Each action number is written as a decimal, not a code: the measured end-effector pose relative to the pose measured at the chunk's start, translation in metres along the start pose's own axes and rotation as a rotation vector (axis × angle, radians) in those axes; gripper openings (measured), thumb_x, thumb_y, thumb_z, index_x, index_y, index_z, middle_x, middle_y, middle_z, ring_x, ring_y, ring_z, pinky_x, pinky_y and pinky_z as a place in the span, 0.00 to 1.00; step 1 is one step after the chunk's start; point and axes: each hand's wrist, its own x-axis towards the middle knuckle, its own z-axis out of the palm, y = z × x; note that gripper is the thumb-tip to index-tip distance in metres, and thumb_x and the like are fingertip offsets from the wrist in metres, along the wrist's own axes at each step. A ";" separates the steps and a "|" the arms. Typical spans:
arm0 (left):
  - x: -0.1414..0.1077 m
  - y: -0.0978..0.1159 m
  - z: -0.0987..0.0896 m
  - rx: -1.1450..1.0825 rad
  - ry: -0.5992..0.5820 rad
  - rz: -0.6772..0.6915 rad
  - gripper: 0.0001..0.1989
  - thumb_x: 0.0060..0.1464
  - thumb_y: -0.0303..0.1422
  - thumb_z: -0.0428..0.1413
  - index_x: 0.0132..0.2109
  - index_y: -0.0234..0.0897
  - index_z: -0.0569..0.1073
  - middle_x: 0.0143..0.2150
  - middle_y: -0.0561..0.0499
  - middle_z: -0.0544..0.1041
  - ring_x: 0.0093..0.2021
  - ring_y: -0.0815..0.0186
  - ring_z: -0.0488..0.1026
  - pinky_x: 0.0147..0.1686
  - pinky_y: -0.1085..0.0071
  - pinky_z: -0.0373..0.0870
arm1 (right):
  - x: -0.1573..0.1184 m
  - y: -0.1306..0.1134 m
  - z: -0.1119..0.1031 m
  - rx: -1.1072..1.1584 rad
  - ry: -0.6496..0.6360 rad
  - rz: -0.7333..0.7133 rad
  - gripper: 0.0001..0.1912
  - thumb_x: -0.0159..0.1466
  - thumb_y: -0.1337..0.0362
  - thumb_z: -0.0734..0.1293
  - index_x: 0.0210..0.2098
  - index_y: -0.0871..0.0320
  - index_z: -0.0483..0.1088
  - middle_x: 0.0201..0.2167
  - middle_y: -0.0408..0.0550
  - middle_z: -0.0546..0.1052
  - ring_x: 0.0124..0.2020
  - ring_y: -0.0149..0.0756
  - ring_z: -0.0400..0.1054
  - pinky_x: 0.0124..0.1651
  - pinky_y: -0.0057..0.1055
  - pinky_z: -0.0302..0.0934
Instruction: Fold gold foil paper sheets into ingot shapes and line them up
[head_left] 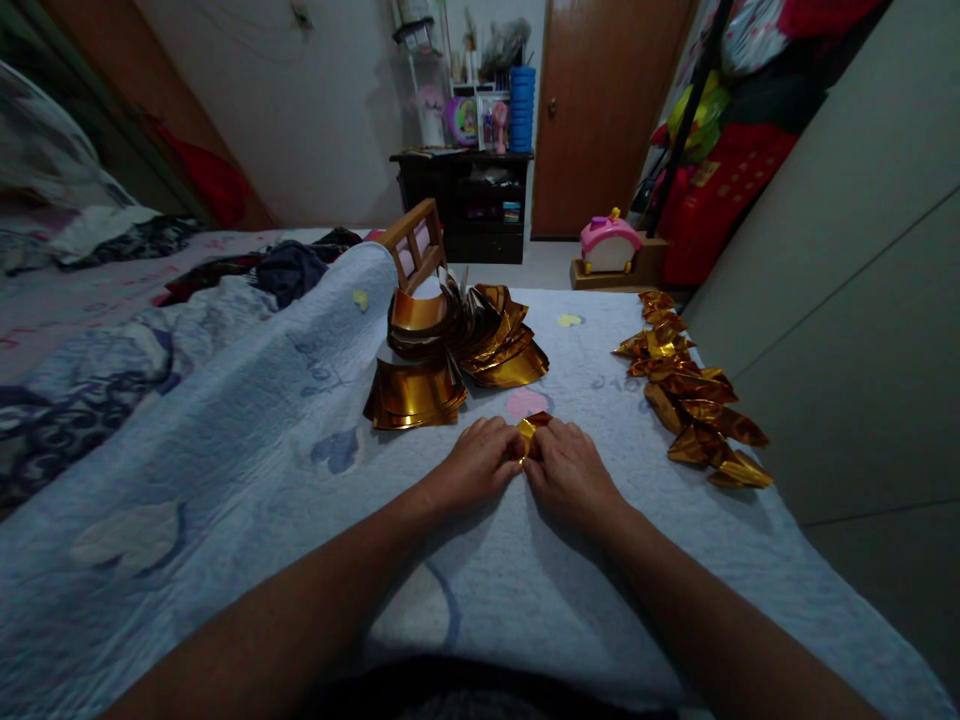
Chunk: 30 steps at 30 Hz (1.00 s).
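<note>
Between my fingers is a small piece of gold foil paper, partly folded and mostly covered by my hands. My left hand pinches its left side, and my right hand pinches its right side, thumbs close together. Beyond my hands lie fanned stacks of gold foil sheets, curled and overlapping on the blue bedspread. Along the right edge runs a row of folded gold foil pieces, pointed at the ends and heaped against one another.
Rumpled clothes and bedding lie to the left. A wooden frame stands behind the foil sheets. Farther back are a dark cabinet, a brown door and a pink toy. A pale cabinet wall borders the right side.
</note>
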 end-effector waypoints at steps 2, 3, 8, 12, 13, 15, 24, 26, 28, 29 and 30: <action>0.000 0.000 -0.001 -0.015 -0.009 -0.005 0.03 0.58 0.29 0.58 0.39 0.39 0.70 0.40 0.49 0.72 0.45 0.59 0.67 0.46 0.64 0.63 | -0.001 0.000 0.000 -0.016 -0.003 0.002 0.05 0.67 0.63 0.65 0.41 0.58 0.70 0.43 0.53 0.73 0.44 0.45 0.64 0.46 0.37 0.53; 0.000 0.000 -0.001 -0.020 -0.009 -0.010 0.03 0.57 0.29 0.58 0.39 0.38 0.70 0.40 0.49 0.73 0.45 0.59 0.67 0.47 0.64 0.63 | -0.001 -0.001 -0.001 -0.026 -0.007 0.002 0.05 0.67 0.63 0.64 0.41 0.58 0.70 0.43 0.53 0.73 0.44 0.45 0.64 0.46 0.37 0.53; 0.000 0.000 0.000 -0.030 0.002 -0.021 0.04 0.56 0.28 0.59 0.39 0.38 0.71 0.41 0.49 0.73 0.45 0.59 0.68 0.47 0.64 0.63 | -0.002 0.000 -0.004 -0.078 -0.004 0.011 0.08 0.67 0.62 0.65 0.44 0.58 0.68 0.44 0.54 0.73 0.45 0.46 0.64 0.45 0.38 0.52; 0.000 -0.001 0.000 -0.037 0.008 -0.015 0.04 0.57 0.29 0.58 0.40 0.39 0.71 0.40 0.50 0.73 0.44 0.60 0.68 0.47 0.64 0.64 | -0.005 0.003 -0.008 -0.064 -0.011 0.015 0.11 0.68 0.61 0.65 0.49 0.56 0.67 0.46 0.54 0.72 0.46 0.48 0.63 0.45 0.39 0.53; 0.000 -0.001 0.000 -0.036 0.007 -0.014 0.04 0.57 0.29 0.58 0.39 0.39 0.71 0.40 0.50 0.73 0.44 0.60 0.68 0.47 0.64 0.64 | -0.006 0.005 -0.008 -0.054 -0.013 0.017 0.12 0.68 0.61 0.64 0.50 0.55 0.67 0.46 0.54 0.72 0.46 0.48 0.63 0.45 0.39 0.53; 0.000 -0.001 0.000 -0.032 0.007 -0.013 0.03 0.57 0.28 0.58 0.39 0.39 0.71 0.40 0.50 0.73 0.44 0.60 0.68 0.47 0.64 0.63 | -0.007 0.008 -0.009 -0.039 -0.012 0.014 0.12 0.69 0.61 0.63 0.51 0.54 0.67 0.46 0.53 0.72 0.46 0.47 0.63 0.45 0.39 0.53; -0.001 -0.002 -0.002 -0.038 0.007 0.004 0.03 0.58 0.28 0.58 0.40 0.38 0.73 0.41 0.49 0.74 0.44 0.60 0.68 0.46 0.64 0.63 | -0.010 0.027 -0.012 0.009 -0.074 0.024 0.22 0.63 0.69 0.64 0.56 0.53 0.64 0.48 0.53 0.70 0.47 0.48 0.63 0.47 0.40 0.54; -0.001 -0.002 -0.003 -0.044 0.007 0.020 0.03 0.58 0.28 0.58 0.40 0.38 0.73 0.40 0.49 0.74 0.44 0.60 0.68 0.46 0.64 0.63 | -0.010 0.032 -0.015 0.034 -0.076 0.025 0.21 0.62 0.69 0.64 0.55 0.56 0.64 0.47 0.54 0.70 0.47 0.48 0.63 0.48 0.40 0.55; -0.001 -0.003 -0.004 -0.057 0.003 0.042 0.03 0.57 0.28 0.58 0.40 0.37 0.72 0.39 0.49 0.74 0.44 0.61 0.68 0.46 0.65 0.63 | -0.009 0.036 -0.017 0.094 -0.057 0.020 0.18 0.61 0.70 0.64 0.51 0.59 0.65 0.46 0.54 0.70 0.46 0.46 0.63 0.49 0.39 0.56; -0.001 -0.004 -0.004 -0.065 -0.001 0.053 0.03 0.57 0.27 0.58 0.39 0.37 0.72 0.39 0.50 0.74 0.43 0.61 0.68 0.45 0.65 0.63 | -0.008 0.038 -0.018 0.131 -0.040 0.023 0.15 0.61 0.70 0.64 0.48 0.59 0.65 0.45 0.54 0.71 0.46 0.45 0.63 0.49 0.38 0.56; -0.001 -0.004 -0.004 -0.072 -0.004 0.063 0.03 0.57 0.27 0.58 0.39 0.37 0.72 0.38 0.50 0.74 0.43 0.61 0.69 0.45 0.66 0.63 | -0.007 0.039 -0.018 0.162 -0.017 0.033 0.13 0.61 0.70 0.64 0.46 0.59 0.65 0.44 0.54 0.71 0.45 0.44 0.64 0.49 0.37 0.57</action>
